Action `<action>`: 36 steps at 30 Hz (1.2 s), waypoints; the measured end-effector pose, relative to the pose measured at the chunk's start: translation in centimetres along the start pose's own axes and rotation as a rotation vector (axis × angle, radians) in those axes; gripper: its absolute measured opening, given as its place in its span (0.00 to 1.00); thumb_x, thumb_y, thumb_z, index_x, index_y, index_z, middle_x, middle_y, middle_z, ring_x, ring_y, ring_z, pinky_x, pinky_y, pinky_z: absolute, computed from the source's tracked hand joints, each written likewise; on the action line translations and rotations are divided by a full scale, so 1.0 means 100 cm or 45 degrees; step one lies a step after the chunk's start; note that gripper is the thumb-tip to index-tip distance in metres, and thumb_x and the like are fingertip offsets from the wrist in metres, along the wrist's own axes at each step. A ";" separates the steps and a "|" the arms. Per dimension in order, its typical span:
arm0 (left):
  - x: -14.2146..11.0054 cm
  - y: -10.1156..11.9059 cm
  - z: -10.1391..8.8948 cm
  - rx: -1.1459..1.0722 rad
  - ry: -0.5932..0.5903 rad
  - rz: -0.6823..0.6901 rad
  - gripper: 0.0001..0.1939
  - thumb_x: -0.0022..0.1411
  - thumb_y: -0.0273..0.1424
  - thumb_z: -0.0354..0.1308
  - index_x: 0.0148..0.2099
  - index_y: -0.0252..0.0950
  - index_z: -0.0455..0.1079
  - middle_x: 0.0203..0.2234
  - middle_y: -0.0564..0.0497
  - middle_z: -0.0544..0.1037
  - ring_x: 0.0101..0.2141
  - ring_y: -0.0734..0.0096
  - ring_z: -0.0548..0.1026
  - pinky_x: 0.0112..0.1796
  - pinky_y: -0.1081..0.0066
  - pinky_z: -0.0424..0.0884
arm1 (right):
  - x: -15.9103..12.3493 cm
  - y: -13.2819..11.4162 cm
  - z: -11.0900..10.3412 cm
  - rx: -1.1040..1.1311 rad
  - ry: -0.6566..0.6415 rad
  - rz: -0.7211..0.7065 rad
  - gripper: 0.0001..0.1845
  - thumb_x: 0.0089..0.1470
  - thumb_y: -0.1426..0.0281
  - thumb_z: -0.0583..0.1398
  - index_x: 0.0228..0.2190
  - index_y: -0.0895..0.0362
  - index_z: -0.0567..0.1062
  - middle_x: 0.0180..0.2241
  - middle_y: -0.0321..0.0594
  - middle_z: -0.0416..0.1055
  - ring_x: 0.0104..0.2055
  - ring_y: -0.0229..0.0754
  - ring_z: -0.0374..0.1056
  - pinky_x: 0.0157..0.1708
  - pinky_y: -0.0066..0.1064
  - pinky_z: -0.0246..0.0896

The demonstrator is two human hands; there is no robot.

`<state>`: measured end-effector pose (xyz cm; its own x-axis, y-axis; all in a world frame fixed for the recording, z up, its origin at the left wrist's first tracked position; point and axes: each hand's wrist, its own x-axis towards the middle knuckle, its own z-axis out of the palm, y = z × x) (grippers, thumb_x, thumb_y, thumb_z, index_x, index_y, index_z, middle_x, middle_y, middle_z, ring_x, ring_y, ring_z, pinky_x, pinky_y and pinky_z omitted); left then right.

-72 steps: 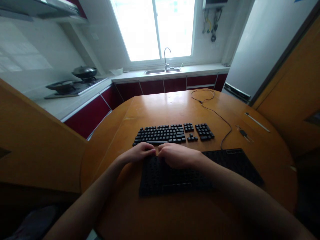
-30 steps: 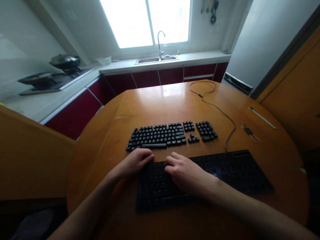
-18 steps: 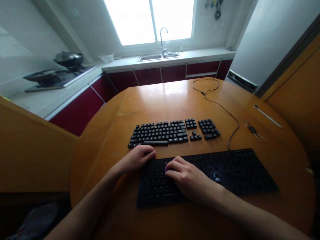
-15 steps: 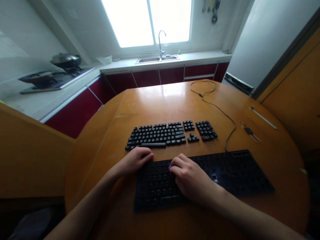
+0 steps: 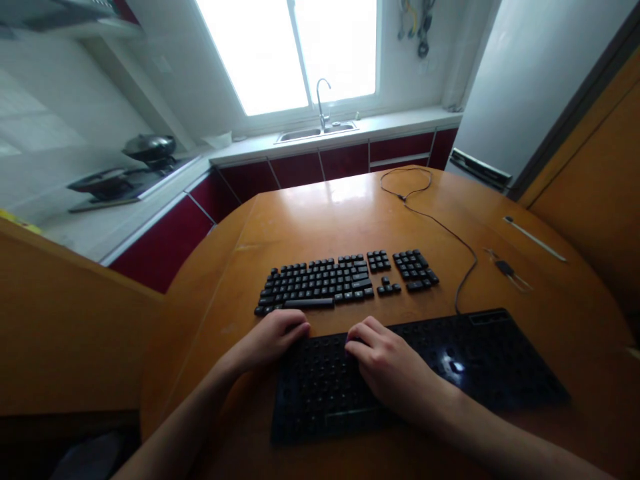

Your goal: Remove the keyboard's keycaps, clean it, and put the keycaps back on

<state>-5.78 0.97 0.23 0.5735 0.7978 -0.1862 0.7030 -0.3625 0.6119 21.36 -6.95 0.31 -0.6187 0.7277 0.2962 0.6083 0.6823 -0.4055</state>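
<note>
Left hand: our left hand (image 5: 273,337) lies half-curled at the far left corner of the keyboard base, thumb near the fingers; we cannot tell whether it holds anything.
Right hand: our right hand (image 5: 383,357) is over the base, fingers closed on a small purple piece (image 5: 347,339), mostly hidden by them.
Keyboard base: we have the dark keyboard base (image 5: 310,400) flat on the worktop (image 5: 310,223), under our right hand, a bright reflection on its right half.
Keycaps: we see the black keycaps (image 5: 325,283) just beyond the base, grouped in keyboard layout, the long bar nearest our left hand.
Cable: a thin cable (image 5: 453,235) runs from the base's far edge to a loop at the worktop's far side.
Right side: we see a small wire-ended tool (image 5: 505,268) and, beyond it, a slim pale stick (image 5: 537,241).
</note>
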 end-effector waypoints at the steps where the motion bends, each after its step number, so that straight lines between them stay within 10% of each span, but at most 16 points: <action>1: -0.001 0.001 0.000 0.010 -0.006 0.000 0.19 0.71 0.40 0.50 0.31 0.34 0.68 0.26 0.53 0.71 0.29 0.72 0.66 0.32 0.73 0.62 | 0.000 0.000 0.001 0.005 0.003 0.010 0.11 0.60 0.82 0.55 0.38 0.61 0.77 0.40 0.46 0.71 0.45 0.45 0.63 0.47 0.34 0.67; 18: -0.002 -0.007 0.003 -0.018 0.047 -0.080 0.21 0.69 0.43 0.49 0.28 0.34 0.63 0.24 0.55 0.64 0.28 0.72 0.61 0.29 0.74 0.59 | 0.002 -0.004 0.010 0.048 -0.033 -0.095 0.09 0.60 0.80 0.56 0.38 0.60 0.75 0.41 0.44 0.72 0.46 0.45 0.63 0.48 0.32 0.65; 25: -0.002 -0.003 0.002 -0.053 0.025 -0.049 0.21 0.70 0.43 0.50 0.30 0.34 0.66 0.25 0.54 0.67 0.28 0.73 0.62 0.29 0.74 0.61 | -0.003 0.005 -0.015 -0.069 -0.050 0.330 0.09 0.54 0.83 0.57 0.31 0.60 0.75 0.37 0.47 0.71 0.44 0.48 0.64 0.46 0.38 0.66; 32: 0.000 -0.004 0.004 -0.032 0.049 -0.024 0.20 0.70 0.43 0.50 0.32 0.33 0.70 0.25 0.53 0.70 0.29 0.72 0.65 0.30 0.74 0.62 | 0.001 0.000 0.002 0.078 -0.007 0.009 0.15 0.59 0.84 0.53 0.38 0.59 0.76 0.42 0.46 0.72 0.47 0.45 0.63 0.48 0.33 0.65; 36: 0.000 -0.003 0.005 -0.018 0.060 -0.001 0.20 0.69 0.42 0.50 0.32 0.33 0.70 0.25 0.53 0.71 0.29 0.71 0.66 0.31 0.74 0.63 | 0.000 0.001 -0.004 -0.031 -0.051 0.182 0.10 0.56 0.82 0.56 0.32 0.60 0.75 0.37 0.47 0.71 0.44 0.46 0.63 0.47 0.37 0.65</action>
<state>-5.79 0.90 -0.34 0.5520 0.8202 -0.1504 0.6972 -0.3551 0.6227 21.60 -6.81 0.62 -0.5444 0.8142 0.2018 0.7030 0.5741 -0.4198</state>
